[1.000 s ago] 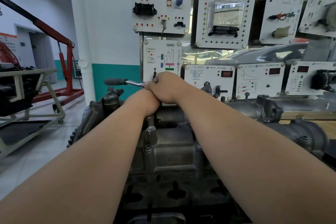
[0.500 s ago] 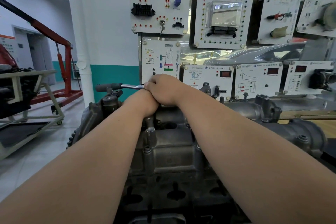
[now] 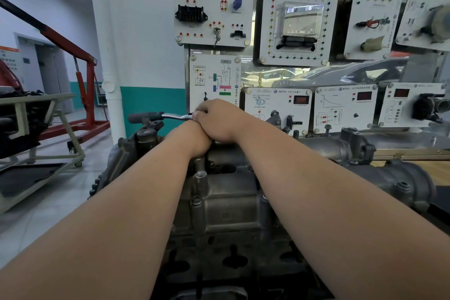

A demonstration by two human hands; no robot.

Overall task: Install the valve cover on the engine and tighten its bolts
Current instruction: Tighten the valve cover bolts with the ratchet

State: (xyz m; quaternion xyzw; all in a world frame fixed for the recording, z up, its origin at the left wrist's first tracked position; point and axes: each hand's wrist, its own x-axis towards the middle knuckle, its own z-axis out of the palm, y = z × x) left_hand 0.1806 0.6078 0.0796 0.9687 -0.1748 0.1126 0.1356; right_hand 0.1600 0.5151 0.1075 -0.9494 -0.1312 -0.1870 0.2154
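Ratchet handle has swung slightly left: tightening is likely under way. Right hand grips its head at the seated valve cover's far edge; left hand lies beneath, fingers hidden.

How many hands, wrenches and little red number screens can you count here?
Hands: 2, left hand, right hand
Ratchet wrench: 1
Red number screens: 3
Total: 6
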